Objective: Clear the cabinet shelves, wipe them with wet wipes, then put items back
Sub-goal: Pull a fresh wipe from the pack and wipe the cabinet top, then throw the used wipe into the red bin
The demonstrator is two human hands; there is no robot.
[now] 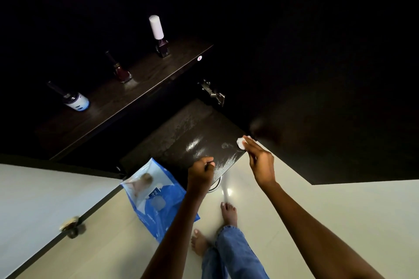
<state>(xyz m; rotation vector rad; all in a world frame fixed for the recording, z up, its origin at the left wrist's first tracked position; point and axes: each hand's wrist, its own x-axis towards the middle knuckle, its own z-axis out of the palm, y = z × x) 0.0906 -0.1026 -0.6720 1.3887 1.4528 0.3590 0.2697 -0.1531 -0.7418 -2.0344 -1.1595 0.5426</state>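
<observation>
Lower shelf (190, 133), dark and wet, lies bare across its middle and back. Its front edge is taken up by a wipes packet (156, 197) at the left corner, left hand (200, 173) at centre, and right hand (260, 163) at the right corner. Above it, three bottles (122, 70) stand well apart.

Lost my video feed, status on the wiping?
Right hand pinching wet wipe at lower shelf corner. Left hand closed on shelf's front edge. Three bottles on upper shelf. Nothing blocking.
</observation>
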